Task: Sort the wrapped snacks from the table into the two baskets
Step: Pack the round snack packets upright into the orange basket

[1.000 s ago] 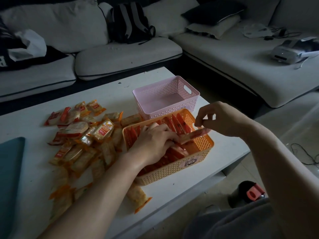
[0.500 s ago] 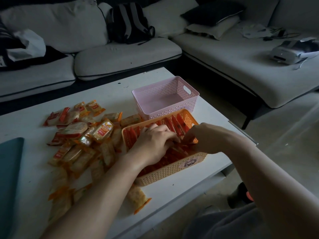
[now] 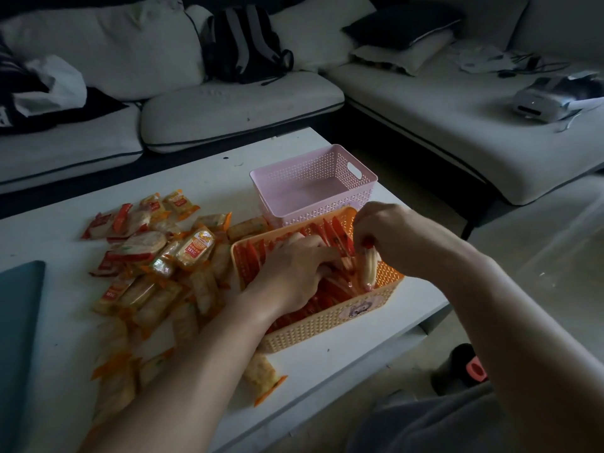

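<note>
The right hand (image 3: 385,237) pinches a wrapped snack (image 3: 366,268) by its upper end. The snack's long axis stands near vertical, with its lower end down inside the orange basket (image 3: 327,325). The snack is pale, with red at the top. The left hand (image 3: 294,269) lies curled among red packets (image 3: 253,261) in the same basket; whether it grips anything cannot be told. The basket sits on a white table (image 3: 327,364) in a dim room, with a grey sofa (image 3: 242,106) behind.

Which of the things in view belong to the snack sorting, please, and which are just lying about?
Job: orange basket, pink basket, snack pile, packet pinched by the right hand, left hand inside the orange basket.
Lying about: backpack, dark cushion, white device on the sofa, teal pad.
</note>
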A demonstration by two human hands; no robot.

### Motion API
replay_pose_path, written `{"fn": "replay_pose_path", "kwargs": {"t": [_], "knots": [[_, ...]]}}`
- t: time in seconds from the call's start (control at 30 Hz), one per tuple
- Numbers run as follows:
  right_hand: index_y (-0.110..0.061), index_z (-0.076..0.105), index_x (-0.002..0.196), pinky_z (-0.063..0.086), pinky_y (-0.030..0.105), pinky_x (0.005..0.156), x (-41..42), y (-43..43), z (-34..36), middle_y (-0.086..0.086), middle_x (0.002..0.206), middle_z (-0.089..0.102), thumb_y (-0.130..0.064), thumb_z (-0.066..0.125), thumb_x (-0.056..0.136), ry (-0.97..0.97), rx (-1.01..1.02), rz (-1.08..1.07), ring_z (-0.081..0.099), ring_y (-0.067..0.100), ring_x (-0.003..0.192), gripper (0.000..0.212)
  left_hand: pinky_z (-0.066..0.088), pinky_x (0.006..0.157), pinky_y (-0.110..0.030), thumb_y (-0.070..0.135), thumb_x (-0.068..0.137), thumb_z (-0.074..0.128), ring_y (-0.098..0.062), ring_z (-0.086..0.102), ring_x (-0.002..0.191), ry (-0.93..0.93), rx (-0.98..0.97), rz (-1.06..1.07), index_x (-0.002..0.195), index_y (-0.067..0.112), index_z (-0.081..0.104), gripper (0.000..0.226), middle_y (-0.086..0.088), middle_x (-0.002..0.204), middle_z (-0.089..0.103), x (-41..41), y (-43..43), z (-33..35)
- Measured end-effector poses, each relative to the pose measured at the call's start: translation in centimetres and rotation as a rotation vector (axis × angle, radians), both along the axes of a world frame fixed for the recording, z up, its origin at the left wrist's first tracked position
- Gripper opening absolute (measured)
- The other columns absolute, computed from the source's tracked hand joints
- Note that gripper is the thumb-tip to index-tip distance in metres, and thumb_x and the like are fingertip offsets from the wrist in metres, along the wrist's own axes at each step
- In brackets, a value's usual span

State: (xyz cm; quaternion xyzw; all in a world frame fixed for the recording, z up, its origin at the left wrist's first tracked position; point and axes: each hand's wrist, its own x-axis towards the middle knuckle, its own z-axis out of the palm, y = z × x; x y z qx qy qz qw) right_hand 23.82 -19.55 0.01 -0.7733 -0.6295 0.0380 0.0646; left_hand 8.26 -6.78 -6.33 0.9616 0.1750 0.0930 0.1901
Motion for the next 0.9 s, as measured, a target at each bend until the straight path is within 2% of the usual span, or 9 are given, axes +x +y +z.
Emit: {"fn": "replay_pose_path", "kwargs": {"t": [0.17,0.3,0.37,0.47,0.53,0.57,0.67,0.8,0.9], "knots": [[-0.019,0.075,0.107,0.06,0.032,0.08,0.2,-0.3,0.1,-0.002,0.123,0.06,-0.009,0.062,0.095,-0.025,0.009,0.032,0.064,0.019,0.103,0.02,0.049,0.086,-0.039,0.015,0.102,0.049,-0.019,0.049,0.104,-0.068,0.091,-0.047,0.109,0.031,0.07,0.028,0.007,0.109,0.062,0.1,-0.4,0.1],[-0.022,0.072,0.109,0.061,0.03,0.078,-0.7,0.4,-1.6,-0.002,0.116,0.065,-0.015,0.062,0.095,0.026,-0.201,0.019,0.066,0.017,0.092,0.018,0.053,0.077,-0.042,0.019,0.102,0.052,-0.018,0.048,0.103,-0.093,0.144,-0.046,0.104,0.032,0.071,0.024,0.008,0.104,0.057,0.3,-1.0,-0.5],[-0.022,0.069,0.111,0.061,0.034,0.078,-0.4,0.4,-2.2,-0.002,0.115,0.066,-0.008,0.061,0.093,0.13,-0.23,-0.041,0.065,0.017,0.095,0.025,0.053,0.081,-0.041,0.019,0.101,0.054,-0.016,0.05,0.107,-0.118,0.083,-0.03,0.107,0.029,0.072,0.021,0.008,0.107,0.056,0.1,-1.4,-1.0],[-0.022,0.058,0.116,0.06,0.035,0.073,0.5,0.0,-1.9,-0.001,0.123,0.058,-0.002,0.055,0.093,0.435,-0.077,-0.238,0.061,0.021,0.103,0.031,0.049,0.092,-0.029,0.012,0.097,0.06,-0.014,0.055,0.112,-0.294,-0.045,0.09,0.118,0.023,0.068,0.024,0.007,0.114,0.057,-1.2,-1.2,-1.1],[-0.019,0.051,0.122,0.054,0.029,0.071,0.1,0.0,-2.1,0.003,0.126,0.056,-0.02,0.062,0.097,0.461,0.009,-0.359,0.059,0.022,0.102,0.028,0.043,0.096,-0.025,0.012,0.094,0.062,-0.015,0.055,0.113,-0.351,0.02,0.199,0.117,0.022,0.066,0.025,0.005,0.113,0.059,-2.6,-0.9,-0.8],[-0.019,0.048,0.125,0.051,0.029,0.071,-0.3,0.1,-2.5,0.003,0.126,0.055,-0.029,0.066,0.094,0.447,0.027,-0.415,0.057,0.021,0.099,0.037,0.04,0.097,-0.026,0.014,0.092,0.064,-0.017,0.055,0.113,-0.338,0.073,0.26,0.114,0.022,0.067,0.024,0.004,0.112,0.06,-3.4,-0.9,-0.7],[-0.016,0.046,0.127,0.054,0.034,0.073,-1.5,0.5,-3.1,0.005,0.121,0.055,-0.031,0.074,0.088,0.418,0.018,-0.523,0.056,0.021,0.093,0.05,0.034,0.099,-0.032,0.026,0.089,0.068,-0.024,0.05,0.119,-0.187,0.13,0.461,0.121,0.021,0.063,0.033,-0.001,0.12,0.058,-5.8,-0.9,-0.4],[-0.01,0.065,0.106,0.063,0.034,0.069,-2.2,0.8,-2.4,0.005,0.092,0.07,-0.041,0.069,0.091,0.364,-0.106,-0.509,0.069,0.02,0.077,0.035,0.023,0.113,-0.035,0.036,0.092,0.066,-0.024,0.025,0.14,-0.066,-0.253,0.678,0.151,0.017,0.033,0.07,-0.007,0.151,0.031,-7.6,-1.2,-0.2],[-0.011,0.072,0.101,0.062,0.031,0.067,-3.0,1.2,-2.6,0.002,0.086,0.069,-0.034,0.064,0.092,0.304,-0.188,-0.433,0.069,0.017,0.073,0.026,0.028,0.119,-0.041,0.053,0.07,0.068,-0.026,0.035,0.14,-0.126,-0.661,0.736,0.155,0.024,0.022,0.101,-0.006,0.152,0.035,-6.7,-2.1,-0.5]]}}
